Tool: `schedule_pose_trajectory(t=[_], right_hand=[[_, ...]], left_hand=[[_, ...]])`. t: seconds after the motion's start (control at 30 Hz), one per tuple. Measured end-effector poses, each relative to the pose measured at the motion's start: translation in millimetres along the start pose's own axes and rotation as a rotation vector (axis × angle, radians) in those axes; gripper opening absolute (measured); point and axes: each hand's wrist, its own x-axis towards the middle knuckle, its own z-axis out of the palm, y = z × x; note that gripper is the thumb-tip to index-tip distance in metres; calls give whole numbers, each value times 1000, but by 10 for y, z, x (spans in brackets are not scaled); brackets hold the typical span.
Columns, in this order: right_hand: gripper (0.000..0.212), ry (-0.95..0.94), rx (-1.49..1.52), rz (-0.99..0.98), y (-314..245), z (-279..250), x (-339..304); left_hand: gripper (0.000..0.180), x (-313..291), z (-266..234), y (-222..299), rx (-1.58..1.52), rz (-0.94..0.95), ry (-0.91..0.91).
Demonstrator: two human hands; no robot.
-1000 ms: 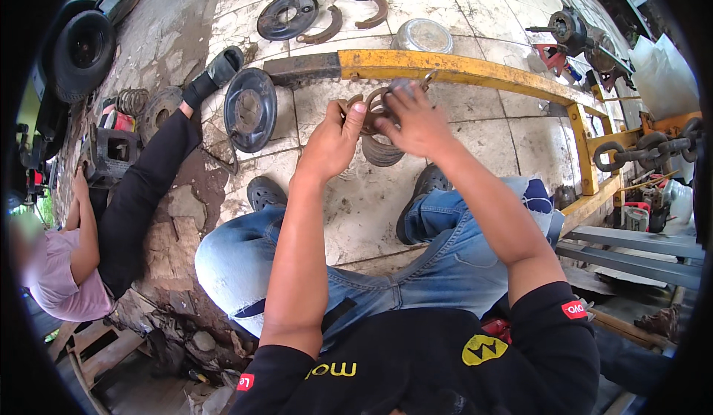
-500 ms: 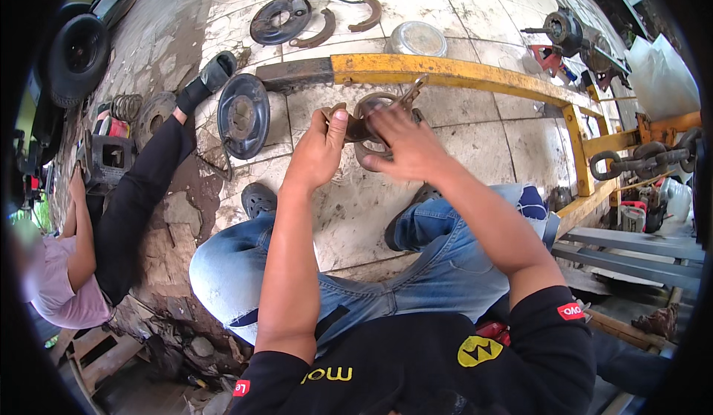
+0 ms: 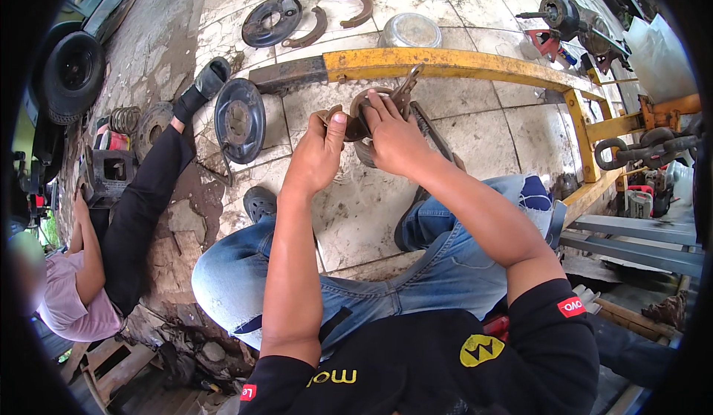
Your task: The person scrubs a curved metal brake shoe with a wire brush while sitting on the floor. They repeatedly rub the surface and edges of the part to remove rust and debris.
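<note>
My left hand point(image 3: 318, 151) is closed around one end of a rusty curved brake shoe point(image 3: 350, 130), thumb on top. Over its other end lies my right hand point(image 3: 395, 136), palm down with fingers stretched out. Something dark shows beside those fingers, but I cannot make out what it is. Just beyond, brown curved metal partly hidden by my right hand stands near a rusty bracket point(image 3: 408, 86). To the left rests a black round backing plate point(image 3: 241, 121).
A yellow steel frame point(image 3: 445, 64) crosses beyond my hands. Farther off lie another backing plate point(image 3: 272, 23), two brake shoes point(image 3: 310, 30) and a round silver lid point(image 3: 413, 30). A heavy chain point(image 3: 646, 153) hangs at right. Another person point(image 3: 82, 281) sits at left, one leg stretched out.
My right hand, blurred before, has shifted slightly left over the brake shoe and its fingers now lie closer together. My left hand keeps its grip. The whole view has shifted a little.
</note>
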Motion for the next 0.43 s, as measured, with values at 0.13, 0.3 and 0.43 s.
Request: schedule_pose_trajectory(t=[0.13,0.3,0.43], right_hand=[[76,-36,201,-47,40,81,82],[76,-30,428,-89,-55,57,86],[82,10,300,-204,40,179,43]], left_hand=[[74,-17,-18,91,8,-50,-36],[73,-40,-73,200,13,-134,-77],[73,-14,-105,158,17,-156,-84]])
